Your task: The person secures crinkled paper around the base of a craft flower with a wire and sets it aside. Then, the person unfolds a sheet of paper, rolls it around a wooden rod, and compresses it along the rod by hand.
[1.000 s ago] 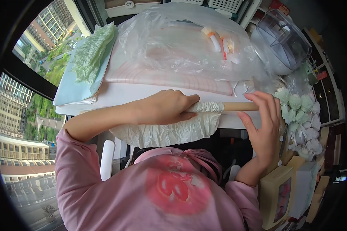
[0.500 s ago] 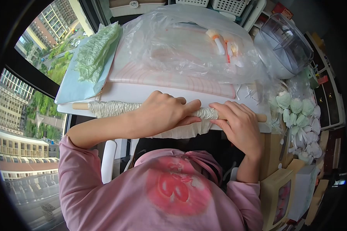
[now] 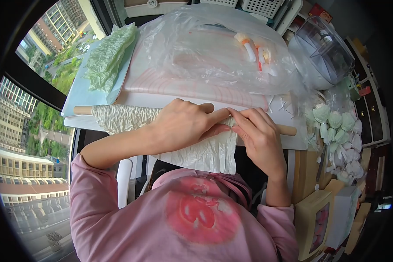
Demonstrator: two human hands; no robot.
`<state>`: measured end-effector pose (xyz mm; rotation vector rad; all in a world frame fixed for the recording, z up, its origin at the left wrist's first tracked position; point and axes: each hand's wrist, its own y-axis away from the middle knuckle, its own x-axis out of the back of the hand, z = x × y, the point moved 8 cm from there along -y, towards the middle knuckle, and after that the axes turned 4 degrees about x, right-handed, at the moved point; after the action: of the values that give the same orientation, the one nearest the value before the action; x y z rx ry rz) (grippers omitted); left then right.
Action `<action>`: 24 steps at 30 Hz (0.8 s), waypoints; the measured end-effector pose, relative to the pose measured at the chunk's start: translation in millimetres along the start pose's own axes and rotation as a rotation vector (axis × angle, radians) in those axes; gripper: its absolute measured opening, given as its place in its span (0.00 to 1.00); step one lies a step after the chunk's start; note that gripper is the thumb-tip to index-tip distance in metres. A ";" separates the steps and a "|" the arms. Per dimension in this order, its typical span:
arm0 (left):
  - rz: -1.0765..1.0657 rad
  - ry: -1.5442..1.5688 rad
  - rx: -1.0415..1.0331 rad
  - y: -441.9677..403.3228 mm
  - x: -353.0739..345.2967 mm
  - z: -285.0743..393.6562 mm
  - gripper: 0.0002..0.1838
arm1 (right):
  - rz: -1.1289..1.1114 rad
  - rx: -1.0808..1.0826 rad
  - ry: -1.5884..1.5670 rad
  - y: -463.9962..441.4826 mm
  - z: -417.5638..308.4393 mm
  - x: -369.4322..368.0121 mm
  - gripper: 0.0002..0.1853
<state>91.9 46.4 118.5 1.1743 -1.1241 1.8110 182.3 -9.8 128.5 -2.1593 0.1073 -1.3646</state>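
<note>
A wooden rod [image 3: 287, 130] lies crosswise near the front edge of the table, with a sheet of crinkled off-white paper [image 3: 122, 117] draped around it. The paper's loose part hangs down toward my lap. My left hand [image 3: 183, 124] lies across the paper and rod, fingers closed, thumb and forefinger pinching the paper near its right edge. Right beside it, my right hand [image 3: 258, 131] pinches the same edge, its fingertips meeting those of the left. The rod sticks out on both sides. The rod's middle is hidden by paper and hands.
Crinkled pale green paper [image 3: 111, 59] lies on a light blue sheet [image 3: 79, 94] at the left. Clear plastic [image 3: 179, 59] covers the back of the table. A clear-lidded container [image 3: 323, 52], pale fabric-like flower pieces [image 3: 340, 126] and a windowed box [image 3: 315, 225] stand at the right.
The wrapped paper has loosened and opened out, and more of it hangs below the rod. My right hand has moved slightly left against my left hand. The rod has shifted slightly left.
</note>
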 end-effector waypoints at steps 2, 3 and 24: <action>0.015 0.008 0.003 -0.7 -3.8 -4.3 0.16 | 0.025 0.013 0.047 -0.5 -0.6 -1.3 0.17; 0.029 0.017 0.003 -1.8 -3.7 -5.3 0.16 | 0.019 0.024 0.059 -0.8 0.7 -3.1 0.17; 0.082 0.111 0.040 -6.8 6.6 -13.8 0.17 | 0.380 0.079 -0.040 1.8 3.0 15.4 0.10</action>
<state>90.9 62.3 123.7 1.0505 -1.0906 1.9447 192.6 -15.6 139.0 -1.9738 0.4191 -1.0880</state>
